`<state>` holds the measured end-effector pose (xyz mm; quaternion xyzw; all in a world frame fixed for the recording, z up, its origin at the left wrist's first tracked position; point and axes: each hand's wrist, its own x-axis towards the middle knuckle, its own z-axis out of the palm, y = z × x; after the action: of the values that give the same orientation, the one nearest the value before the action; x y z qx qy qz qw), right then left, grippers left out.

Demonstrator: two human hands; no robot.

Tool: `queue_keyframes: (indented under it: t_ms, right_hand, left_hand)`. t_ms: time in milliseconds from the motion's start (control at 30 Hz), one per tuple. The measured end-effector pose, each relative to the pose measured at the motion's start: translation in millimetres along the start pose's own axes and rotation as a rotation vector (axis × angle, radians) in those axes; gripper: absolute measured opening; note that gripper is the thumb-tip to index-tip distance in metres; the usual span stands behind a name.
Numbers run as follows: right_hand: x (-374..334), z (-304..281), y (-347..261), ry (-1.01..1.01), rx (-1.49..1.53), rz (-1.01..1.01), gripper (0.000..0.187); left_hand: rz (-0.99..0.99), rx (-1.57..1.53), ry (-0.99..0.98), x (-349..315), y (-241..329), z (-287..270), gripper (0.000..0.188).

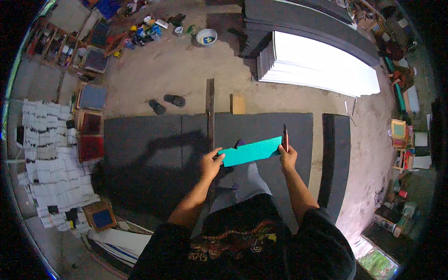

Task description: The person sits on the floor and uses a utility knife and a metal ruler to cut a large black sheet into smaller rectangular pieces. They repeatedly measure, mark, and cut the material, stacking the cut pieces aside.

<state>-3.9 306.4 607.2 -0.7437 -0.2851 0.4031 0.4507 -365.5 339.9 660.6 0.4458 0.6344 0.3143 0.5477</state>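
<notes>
Between my two hands a flat teal strip (254,151), perhaps foam, is held up at a slight tilt, its right end higher. My left hand (212,164) pinches the left end, thumb on top. At the other end my right hand (288,158) grips the strip and also carries a slim red-and-black cutter knife (285,137), its dark tip pointing away from me. Below the strip lies a large dark grey sheet (149,158) on the floor, crossed by a long narrow dark bar (210,107). My legs partly cover the sheet.
A small wooden block (238,104) and black sandals (174,100) sit past the sheet. Stacked white sheets (322,63) stand at the far right, before piled dark sheets (298,21). White bundles (56,158) and framed screens (91,140) line the left. Another dark sheet (339,158) lies right.
</notes>
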Motion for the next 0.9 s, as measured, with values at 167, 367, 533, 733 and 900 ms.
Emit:
queue_keyframes:
  t_ms: [167, 367, 533, 733, 900]
  right_hand:
    - [49, 31, 25, 0.102, -0.047, 0.087, 0.025]
    - [133, 69, 80, 0.166, 0.036, 0.152, 0.038]
    - [212, 99, 174, 0.287, -0.159, 0.152, 0.044]
    - [308, 140, 327, 0.371, -0.265, 0.253, 0.04]
    - [359, 173, 419, 0.474, -0.261, 0.194, 0.042]
  left_hand:
    - [-0.002, 0.112, -0.149, 75, -15, 2, 0.035]
    - [0.044, 0.281, -0.322, 206, -65, 31, 0.036]
    - [0.192, 0.605, -0.483, 324, -145, 81, 0.038]
    - [0.318, 0.687, -0.588, 452, -276, 158, 0.034]
    - [0.44, 0.779, -0.637, 522, -375, 210, 0.032]
